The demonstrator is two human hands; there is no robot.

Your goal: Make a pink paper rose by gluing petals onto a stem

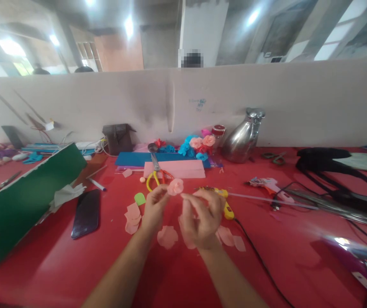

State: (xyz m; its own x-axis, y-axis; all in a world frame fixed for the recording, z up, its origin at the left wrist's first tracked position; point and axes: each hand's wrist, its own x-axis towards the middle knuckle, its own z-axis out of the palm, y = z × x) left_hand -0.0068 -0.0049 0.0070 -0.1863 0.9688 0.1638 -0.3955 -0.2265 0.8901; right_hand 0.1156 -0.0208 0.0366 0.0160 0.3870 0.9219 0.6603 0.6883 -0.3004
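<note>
My left hand (155,206) pinches a small pink paper rose (175,187) by its lower left side, above the table. Just right of the rose, my right hand (204,218) is closed, with thumb and index fingertip together; whether anything is between them is too small to tell. Loose pink paper petals (167,237) lie below the hands. More petals (133,217) are piled to the left beside a green paper piece (140,198). A yellow glue gun (228,211) lies behind my right hand, partly hidden by it.
Scissors (154,175) rest on pink paper (186,168) ahead. Behind stand paper flowers (199,145), a lidded jar (218,131) and a metal jug (242,139). A phone (86,214) and green board (32,201) are left. A cord (260,256), black straps (324,171) and a purple object (359,261) lie right.
</note>
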